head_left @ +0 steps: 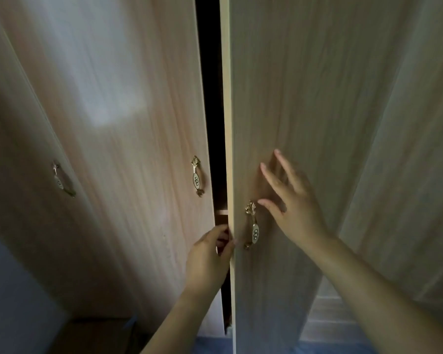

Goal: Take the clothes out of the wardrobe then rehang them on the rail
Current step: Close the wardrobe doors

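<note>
A light wood wardrobe fills the view. Its right door [304, 98] stands slightly ajar, leaving a dark gap [210, 111] beside the left door [128, 111]. My left hand [207, 256] curls its fingers round the free edge of the right door, just left of its gold handle [252, 224]. My right hand [289, 200] lies with spread, straight fingers on the face of that door, above and right of the handle. No clothes or rail show; the inside is dark, with only a shelf edge [221, 212] visible.
The left door carries a matching gold handle [197, 176]. A further door at far left has another handle [62, 181]. Blue floor [210, 344] shows at the bottom, and a brown box [92, 335] sits low on the left.
</note>
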A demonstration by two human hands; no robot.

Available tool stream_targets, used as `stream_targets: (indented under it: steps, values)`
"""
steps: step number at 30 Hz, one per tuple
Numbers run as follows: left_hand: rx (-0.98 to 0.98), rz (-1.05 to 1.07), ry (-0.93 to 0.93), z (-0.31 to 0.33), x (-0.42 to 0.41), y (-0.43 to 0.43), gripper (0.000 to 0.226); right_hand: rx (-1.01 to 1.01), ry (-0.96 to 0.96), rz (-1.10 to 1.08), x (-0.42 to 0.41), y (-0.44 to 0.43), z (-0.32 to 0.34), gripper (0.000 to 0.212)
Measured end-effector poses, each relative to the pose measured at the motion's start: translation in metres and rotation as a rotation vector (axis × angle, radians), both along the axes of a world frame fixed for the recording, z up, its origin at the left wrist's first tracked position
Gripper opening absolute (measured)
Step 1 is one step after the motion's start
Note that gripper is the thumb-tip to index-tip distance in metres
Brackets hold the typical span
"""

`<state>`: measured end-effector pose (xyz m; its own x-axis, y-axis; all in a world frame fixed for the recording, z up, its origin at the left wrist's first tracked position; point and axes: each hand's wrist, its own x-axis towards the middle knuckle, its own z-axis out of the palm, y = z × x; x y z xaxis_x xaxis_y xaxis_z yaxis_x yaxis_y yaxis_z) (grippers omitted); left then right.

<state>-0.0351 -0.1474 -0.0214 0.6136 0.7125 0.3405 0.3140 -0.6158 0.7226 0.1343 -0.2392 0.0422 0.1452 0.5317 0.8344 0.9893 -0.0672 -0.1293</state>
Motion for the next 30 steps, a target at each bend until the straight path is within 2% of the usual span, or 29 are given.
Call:
stream_targets:
  steps: [8, 14, 20, 25, 30]
  values:
    - [0.054, 0.056, -0.010, 0.003, 0.030, 0.083, 0.028, 0.049, -0.139, -0.163, 0.029, 0.073, -0.008, 0.068]
    - [0.105, 0.182, -0.041, -0.004, 0.056, 0.117, 0.031, 0.083, -0.211, -0.247, 0.056, 0.112, -0.016, 0.059]
    - [0.085, 0.365, -0.096, -0.003, 0.085, 0.133, 0.033, 0.097, -0.245, -0.219, 0.083, 0.143, -0.022, 0.058]
    - [0.005, 0.549, -0.139, -0.004, 0.104, 0.139, 0.050, 0.134, -0.299, -0.197, 0.101, 0.157, -0.025, 0.051]
    - [-0.012, 0.633, -0.137, -0.008, 0.115, 0.140, 0.054, 0.144, -0.295, -0.182, 0.106, 0.165, -0.027, 0.046]
